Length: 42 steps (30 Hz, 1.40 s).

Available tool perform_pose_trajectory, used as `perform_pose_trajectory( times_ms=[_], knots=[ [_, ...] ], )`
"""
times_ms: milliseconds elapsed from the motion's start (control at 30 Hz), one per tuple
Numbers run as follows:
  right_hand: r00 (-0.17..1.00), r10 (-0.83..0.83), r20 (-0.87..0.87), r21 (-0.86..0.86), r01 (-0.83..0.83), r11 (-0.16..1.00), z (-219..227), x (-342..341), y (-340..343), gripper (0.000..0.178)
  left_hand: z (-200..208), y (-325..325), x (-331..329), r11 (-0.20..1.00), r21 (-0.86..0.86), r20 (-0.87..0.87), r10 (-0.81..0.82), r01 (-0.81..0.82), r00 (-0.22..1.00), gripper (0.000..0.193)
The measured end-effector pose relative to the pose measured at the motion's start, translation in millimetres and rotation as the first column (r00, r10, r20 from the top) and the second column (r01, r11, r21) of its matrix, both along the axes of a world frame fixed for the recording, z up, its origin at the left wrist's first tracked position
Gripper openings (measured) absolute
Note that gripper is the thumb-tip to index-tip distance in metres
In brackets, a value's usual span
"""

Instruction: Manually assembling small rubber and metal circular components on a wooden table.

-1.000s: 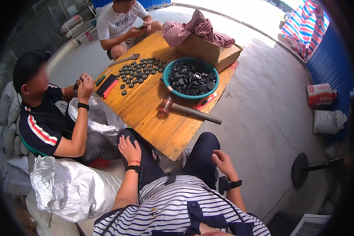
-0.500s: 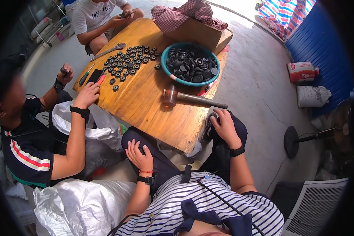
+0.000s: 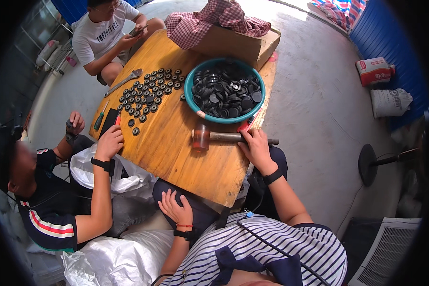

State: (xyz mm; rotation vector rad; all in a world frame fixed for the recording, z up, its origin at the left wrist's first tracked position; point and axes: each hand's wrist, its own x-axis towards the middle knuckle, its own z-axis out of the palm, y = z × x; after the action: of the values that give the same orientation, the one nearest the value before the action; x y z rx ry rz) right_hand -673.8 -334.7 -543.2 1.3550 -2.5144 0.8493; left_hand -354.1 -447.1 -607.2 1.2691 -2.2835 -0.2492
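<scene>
My right hand [image 3: 257, 153] reaches over the table's right edge. Its fingers and thumb close round the wooden handle [image 3: 226, 137] of a mallet with a reddish-brown head [image 3: 200, 138]. The mallet lies flat, its handle end sticking out past the edge. Beyond my fingertips is a red-handled tool [image 3: 245, 127], partly covered. My left hand [image 3: 175, 208] rests open on my left thigh, fingers spread, holding nothing. Behind the mallet stands a teal basin [image 3: 193, 102] heaped with black round caps [image 3: 226, 90]. Several ringed black discs [image 3: 148, 90] lie left of it.
On the wooden table [image 3: 176, 167] are a cardboard box [image 3: 233, 45] under checked cloth, a wrench [image 3: 124, 82] and a screwdriver [image 3: 101, 116]. A co-worker's hand [image 3: 110, 143] touches the left edge; another person sits behind. White sacks [image 3: 114, 260] and a fan [image 3: 367, 164] flank me.
My right hand has moved from my right knee up onto the mallet's handle. My left hand stays on my thigh. The view has shifted and turned slightly.
</scene>
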Motion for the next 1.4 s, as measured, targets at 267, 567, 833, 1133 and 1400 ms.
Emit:
perform_pose_trajectory(
  times_ms=[267,567,833,1133,1400],
  knots=[
    [0.999,0.014,0.048,-0.254,-0.001,0.967,19.3,-16.7,-1.8,0.044,123.7,-60.7,-73.0,0.767,0.389,-0.512,-0.281,0.51,0.812,0.028],
    [0.994,-0.033,-0.106,0.023,0.036,0.999,72.6,-87.8,-34.0,0.077,190.3,-91.5,-281.5,0.661,0.121,0.134,-0.75,0.741,0.648,0.077],
    [0.983,0.185,-0.016,0.012,-0.185,0.983,57.9,-115.5,-73.6,0.081,175.1,-105.0,-327.0,0.743,0.256,0.425,-0.661,0.618,0.619,0.111],
    [0.931,0.198,0.307,-0.256,-0.119,0.959,59.8,-116.0,-127.8,0.06,137.5,-156.9,-327.7,0.695,0.262,-0.162,-0.652,0.669,0.741,0.087],
    [0.897,0.276,0.345,-0.311,-0.168,0.935,84.7,-114.3,-142.5,0.045,152.1,-154.2,-328.7,0.145,0.687,-0.672,-0.246,0.712,0.699,0.079]
  ],
)
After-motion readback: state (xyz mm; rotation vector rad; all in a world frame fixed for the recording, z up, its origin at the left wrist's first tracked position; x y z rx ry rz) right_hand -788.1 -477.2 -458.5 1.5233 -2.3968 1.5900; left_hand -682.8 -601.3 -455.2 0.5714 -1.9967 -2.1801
